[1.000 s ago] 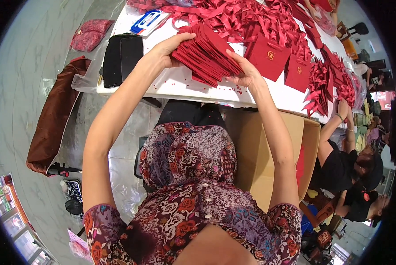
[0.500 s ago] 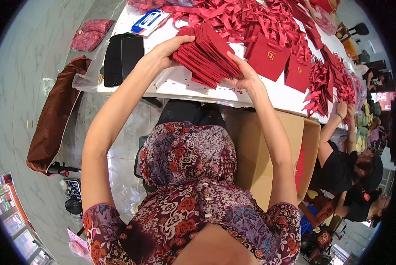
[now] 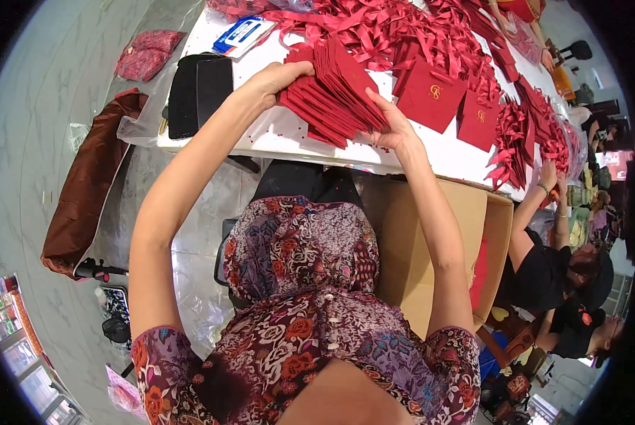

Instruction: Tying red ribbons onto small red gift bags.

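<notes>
A thick, slightly fanned stack of red pouches [image 3: 335, 92] is held between my two hands over the near edge of the white table [image 3: 261, 138]. My left hand [image 3: 278, 81] grips its left side, thumb and fingers closed round the edge. On the right side, my right hand [image 3: 394, 124] clasps the stack with the thumb on top; its other fingers are partly hidden beneath. Just right of the stack lie flat red pouches with a gold emblem [image 3: 431, 95]. Tiny red bits are scattered on the tabletop below the stack.
Heaped red ribbons [image 3: 374, 35] cover the far side of the table. A black pad [image 3: 201, 95] and a blue-and-white packet [image 3: 243, 35] lie at the left. Below the table edge stands an open cardboard box [image 3: 434, 234]. Co-workers' hands [image 3: 550, 177] handle red pieces at far right.
The stack and both my hands stay nearly in place, with only a slight shift downward. At the far right, a co-worker's hands have moved a little, and another arm shows at the table's far side.
</notes>
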Motion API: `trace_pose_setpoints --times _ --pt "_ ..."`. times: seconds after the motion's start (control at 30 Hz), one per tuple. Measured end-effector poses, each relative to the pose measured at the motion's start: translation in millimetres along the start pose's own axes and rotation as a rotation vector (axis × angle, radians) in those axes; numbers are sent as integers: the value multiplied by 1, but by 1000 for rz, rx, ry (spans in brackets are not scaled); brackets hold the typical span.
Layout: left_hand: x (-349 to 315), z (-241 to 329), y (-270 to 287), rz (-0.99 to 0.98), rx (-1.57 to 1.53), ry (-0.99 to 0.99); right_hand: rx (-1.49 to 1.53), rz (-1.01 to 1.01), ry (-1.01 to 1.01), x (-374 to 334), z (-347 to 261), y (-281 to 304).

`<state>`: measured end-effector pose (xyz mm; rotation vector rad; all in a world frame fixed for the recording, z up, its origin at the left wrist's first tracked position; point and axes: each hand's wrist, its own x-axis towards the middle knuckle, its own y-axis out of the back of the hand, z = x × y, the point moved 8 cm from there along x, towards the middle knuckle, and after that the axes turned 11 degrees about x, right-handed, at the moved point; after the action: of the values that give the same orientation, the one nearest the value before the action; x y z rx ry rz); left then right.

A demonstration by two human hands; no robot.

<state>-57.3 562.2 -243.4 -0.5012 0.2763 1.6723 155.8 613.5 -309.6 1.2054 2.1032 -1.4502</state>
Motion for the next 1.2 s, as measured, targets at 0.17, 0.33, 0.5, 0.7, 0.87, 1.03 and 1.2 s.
trace_pose_setpoints --times 0.17,0.33,0.5,0.7,0.87,1.03,1.2 --pt "-18 15 5 268 307 -87 -8 -24 64 -12 10 -14" --pt "-13 17 12 283 406 -158 39 -36 82 -10 10 -14" --pt "-18 19 20 282 436 -151 106 21 207 3 -1 11" --pt "-14 -4 58 91 365 -47 96 55 289 -8 -2 2" --pt "-9 -1 74 -46 392 53 51 0 256 -25 -9 -9" --pt "22 10 77 -168 499 56 80 -141 197 -26 -23 -16" --pt "47 12 71 -230 659 117 106 -192 157 -27 -28 -25"
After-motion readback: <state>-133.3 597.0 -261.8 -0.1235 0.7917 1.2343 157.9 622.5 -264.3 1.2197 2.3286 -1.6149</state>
